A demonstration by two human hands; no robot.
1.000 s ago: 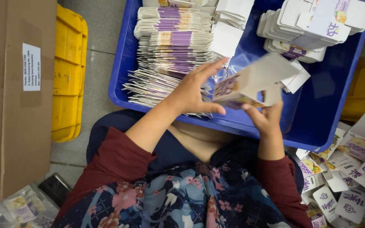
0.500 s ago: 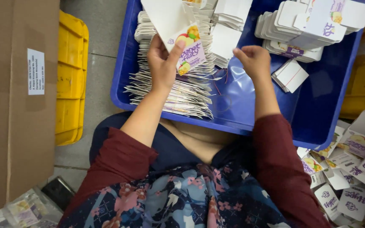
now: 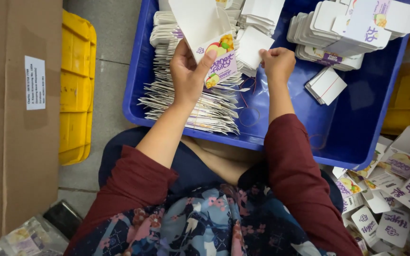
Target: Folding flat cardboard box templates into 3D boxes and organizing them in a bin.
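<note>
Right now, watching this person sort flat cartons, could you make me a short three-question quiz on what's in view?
1. True or false: the left hand holds a flat carton.
2. What colour is the tub holding the stacks? A red, B blue, C green.
3. What does the right hand touch?

Key: 1 true. 2 B. 3 A small white stack in the tub; its fingers are closed at the stack's edge.
</note>
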